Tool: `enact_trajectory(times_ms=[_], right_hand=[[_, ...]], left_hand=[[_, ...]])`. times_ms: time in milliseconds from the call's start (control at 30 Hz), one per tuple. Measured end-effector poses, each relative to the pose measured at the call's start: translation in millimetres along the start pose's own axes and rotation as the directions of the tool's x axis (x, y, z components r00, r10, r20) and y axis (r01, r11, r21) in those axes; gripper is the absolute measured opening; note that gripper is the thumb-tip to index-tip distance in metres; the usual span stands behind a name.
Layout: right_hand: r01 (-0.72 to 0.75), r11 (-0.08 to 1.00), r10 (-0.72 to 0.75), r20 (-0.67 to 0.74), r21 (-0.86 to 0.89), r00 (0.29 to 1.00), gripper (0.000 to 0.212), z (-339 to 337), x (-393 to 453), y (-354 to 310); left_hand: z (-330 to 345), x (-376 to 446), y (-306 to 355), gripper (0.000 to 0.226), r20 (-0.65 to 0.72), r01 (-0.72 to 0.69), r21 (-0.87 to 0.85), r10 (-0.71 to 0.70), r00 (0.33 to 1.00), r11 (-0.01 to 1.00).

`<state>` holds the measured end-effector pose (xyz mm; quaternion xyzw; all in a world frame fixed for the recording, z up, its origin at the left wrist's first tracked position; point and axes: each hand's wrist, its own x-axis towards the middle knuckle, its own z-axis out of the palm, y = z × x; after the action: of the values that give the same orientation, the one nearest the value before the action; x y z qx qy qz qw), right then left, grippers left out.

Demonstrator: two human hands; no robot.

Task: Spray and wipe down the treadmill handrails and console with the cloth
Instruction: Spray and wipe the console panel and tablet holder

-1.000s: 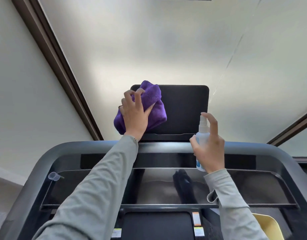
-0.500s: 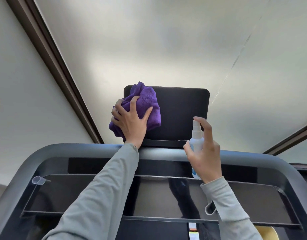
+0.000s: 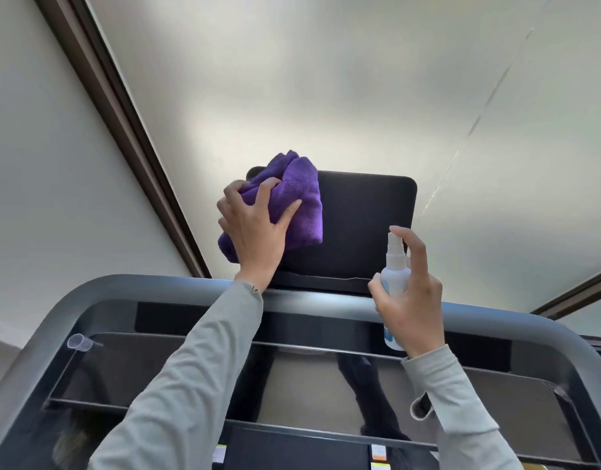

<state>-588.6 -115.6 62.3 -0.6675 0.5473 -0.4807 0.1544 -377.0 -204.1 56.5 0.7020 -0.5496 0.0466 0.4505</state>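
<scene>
Since the earlier frame, the purple cloth (image 3: pixel 294 201) has slid up to the screen's top left corner. At middle left, the left hand (image 3: pixel 255 225) grips the bunched cloth and presses it on the black console screen (image 3: pixel 366 225). At middle right, the right hand (image 3: pixel 409 296) grips the white spray bottle (image 3: pixel 394 276), one finger on top. Its blue label is too blurry to read. Small stickers (image 3: pixel 378 457) at the bottom are unreadable too.
</scene>
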Motion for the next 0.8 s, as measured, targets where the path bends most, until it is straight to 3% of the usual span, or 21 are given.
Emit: enact_trajectory(times_ms=[100,300,500,667,800], right_hand=[[0.014,1.0,-0.014,-0.011,-0.016,1.0,0.074,-1,8,-3],[0.029,0.999,-0.029,-0.01,-0.014,1.0,0.074,10,7,-2],[0.027,1.0,-0.027,-0.002,0.013,1.0,0.074,15,4,-6],[0.038,0.999,-0.038,-0.021,-0.011,0.999,0.075,12,13,-4],[0.036,0.999,-0.036,-0.022,-0.022,0.999,0.075,13,12,-1]], left_hand=[[17,18,11,0.049,0.103,0.074,0.037,-0.077,0.992,0.997],[17,-5,-24,0.049,0.072,0.012,0.005,-0.012,0.997,1.0],[-4,-51,-36,0.046,0.211,0.034,-0.002,-0.033,0.977,0.999],[-3,1,-16,0.046,0.101,-0.028,-0.001,0.028,0.995,1.0],[12,4,-12,0.058,0.138,-0.035,0.032,0.031,0.99,0.999]])
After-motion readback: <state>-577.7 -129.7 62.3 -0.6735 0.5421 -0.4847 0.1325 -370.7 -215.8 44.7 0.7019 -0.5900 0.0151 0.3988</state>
